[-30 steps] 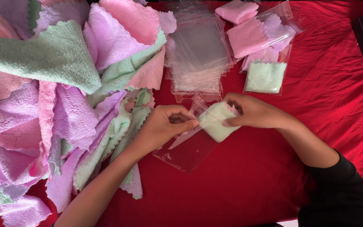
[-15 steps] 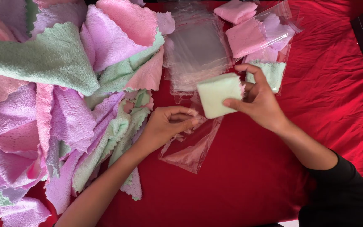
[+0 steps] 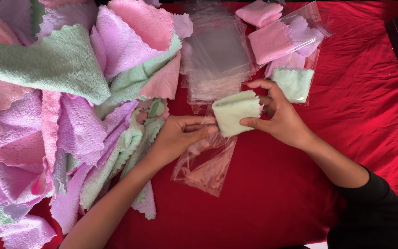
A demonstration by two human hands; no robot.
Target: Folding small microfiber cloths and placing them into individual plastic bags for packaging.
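So from the head view, the right hand [image 3: 279, 117] has its fingers [image 3: 254, 123] pinched around a small folded pale-green cloth [image 3: 236, 112], holding it up just above the red sheet [image 3: 272, 207] that covers the whole surface. The left hand [image 3: 178, 138] is right next to it, fingers closed on the mouth of a clear plastic bag [image 3: 203, 166], which lies flat and crinkly on the sheet and trails down toward the person. The cloth's lower edge sits right at the bag's opening, touching or nearly so, hard to tell which. Just behind the hands there's a stack of empty clear bags [image 3: 217, 60], and to the right of that a few already-bagged cloths [image 3: 286, 50], pink, lilac and one green. The whole left side is a big messy heap of loose cloths [image 3: 61, 115] in pink, lilac and mint green, with the left forearm lying along its edge.
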